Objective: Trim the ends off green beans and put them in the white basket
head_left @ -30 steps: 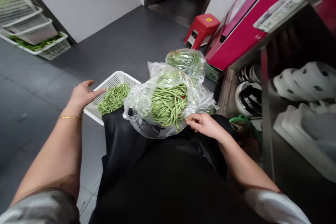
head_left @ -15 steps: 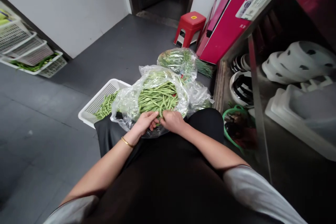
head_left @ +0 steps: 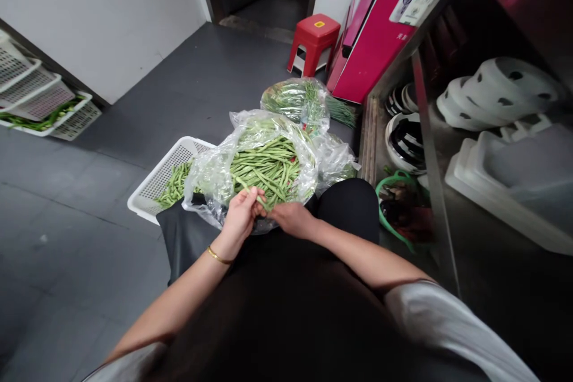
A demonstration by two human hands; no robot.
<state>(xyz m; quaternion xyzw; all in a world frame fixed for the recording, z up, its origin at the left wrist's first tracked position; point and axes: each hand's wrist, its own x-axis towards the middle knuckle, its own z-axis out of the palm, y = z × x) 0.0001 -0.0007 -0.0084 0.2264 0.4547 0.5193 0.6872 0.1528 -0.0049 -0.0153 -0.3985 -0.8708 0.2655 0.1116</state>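
Note:
A clear plastic bag full of long green beans rests on my black apron at my knees. My left hand, with a gold bangle at the wrist, pinches one green bean at the bag's near edge. My right hand sits just beside it, fingers closed on the same bean's other end. To the left on the floor stands a white perforated basket holding trimmed green beans.
Another bag of beans lies further away, near a red stool and a pink cabinet. A steel shelf with white bowls runs along the right. Stacked white baskets stand far left on the grey floor.
My left hand came back from the white basket to the bag. Both hands met at the bag's near edge and took hold of a bean. The view tilted slightly.

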